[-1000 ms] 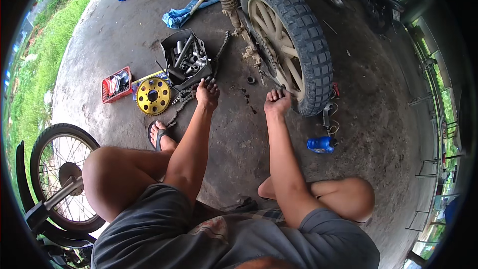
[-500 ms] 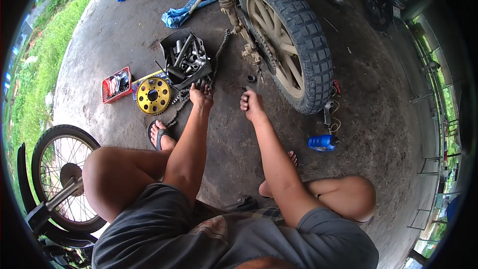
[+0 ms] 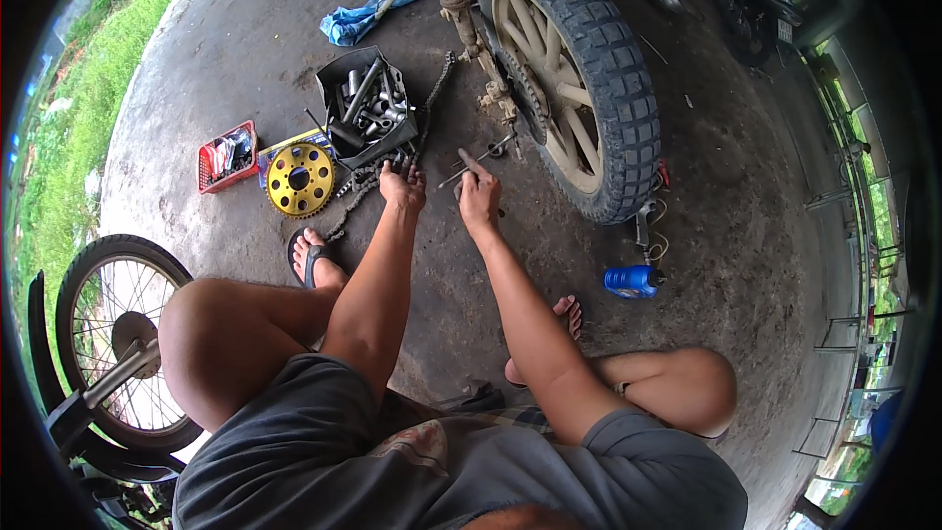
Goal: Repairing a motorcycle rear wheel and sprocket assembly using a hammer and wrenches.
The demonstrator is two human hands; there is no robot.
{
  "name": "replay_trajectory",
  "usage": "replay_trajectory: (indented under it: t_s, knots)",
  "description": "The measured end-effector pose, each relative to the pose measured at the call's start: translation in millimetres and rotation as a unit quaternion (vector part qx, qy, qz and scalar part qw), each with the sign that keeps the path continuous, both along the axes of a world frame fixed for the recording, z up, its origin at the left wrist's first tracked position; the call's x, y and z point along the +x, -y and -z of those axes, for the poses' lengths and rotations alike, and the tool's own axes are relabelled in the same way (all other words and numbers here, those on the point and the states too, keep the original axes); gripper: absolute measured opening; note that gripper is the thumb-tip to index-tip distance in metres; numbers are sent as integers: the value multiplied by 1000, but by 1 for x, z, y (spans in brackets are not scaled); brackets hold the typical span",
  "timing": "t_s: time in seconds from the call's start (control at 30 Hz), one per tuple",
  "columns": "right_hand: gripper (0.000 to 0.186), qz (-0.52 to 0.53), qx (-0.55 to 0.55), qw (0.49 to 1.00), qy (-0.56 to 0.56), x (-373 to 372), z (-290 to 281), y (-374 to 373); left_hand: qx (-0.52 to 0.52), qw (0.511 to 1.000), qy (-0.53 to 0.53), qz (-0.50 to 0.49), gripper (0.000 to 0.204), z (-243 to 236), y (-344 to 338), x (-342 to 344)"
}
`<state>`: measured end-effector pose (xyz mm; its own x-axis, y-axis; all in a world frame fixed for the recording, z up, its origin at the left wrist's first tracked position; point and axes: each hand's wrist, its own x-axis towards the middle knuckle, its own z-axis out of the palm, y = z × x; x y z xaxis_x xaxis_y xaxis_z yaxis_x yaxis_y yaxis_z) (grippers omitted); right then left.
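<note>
My left hand (image 3: 402, 186) is palm up with its fingers apart and loosely curled, just below the dark open tool bin (image 3: 404, 140). I make out nothing in its palm. Jumbled metal sockets (image 3: 378, 118) fill the bin. To its right, my right hand (image 3: 479, 198) has the index finger stretched out and the other fingers bent around a thin metal rod-like tool (image 3: 455, 178), which slants across above the knuckles. A drive chain (image 3: 432, 96) runs along the bin's right side. The gold sprocket (image 3: 300, 181) lies left of my left hand.
A motorcycle's knobby rear wheel (image 3: 628, 128) stands at right. A blue bottle (image 3: 628, 281) lies below it. The red basket (image 3: 204, 169) is at left, a blue cloth (image 3: 343, 27) farther off. A spoked wheel (image 3: 74, 334) stands by my left knee.
My right hand has shifted slightly left and gone from a fist to a stretched index finger. The thin tool now shows slanting across. My left hand has barely moved.
</note>
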<state>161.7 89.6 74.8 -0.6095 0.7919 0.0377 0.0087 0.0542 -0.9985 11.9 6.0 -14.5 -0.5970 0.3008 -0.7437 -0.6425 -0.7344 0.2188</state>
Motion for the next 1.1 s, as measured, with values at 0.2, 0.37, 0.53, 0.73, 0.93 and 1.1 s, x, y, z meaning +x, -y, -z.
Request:
replay_trajectory:
  t_s: [0.2,0.37,0.53,0.73,0.93,1.1]
  knots:
    - [25,195,-520,754,-350,40,6,-83,-26,999,27,12,38,20,17,-12]
    - [19,281,-369,815,-348,35,-38,-75,-18,999,37,-1,38,40,9,-8]
    - [9,90,13,966,-241,13,-44,-6,-5,999,44,28,40,38,-2,7]
    - [35,19,218,951,220,13,13,-6,-35,999,35,20,42,28,9,11]
    - [19,120,-502,787,-339,44,7,-85,-42,999,26,15,47,28,20,8]
    - [36,297,-298,867,-269,26,-38,-56,-34,999,-7,37,41,20,7,13]
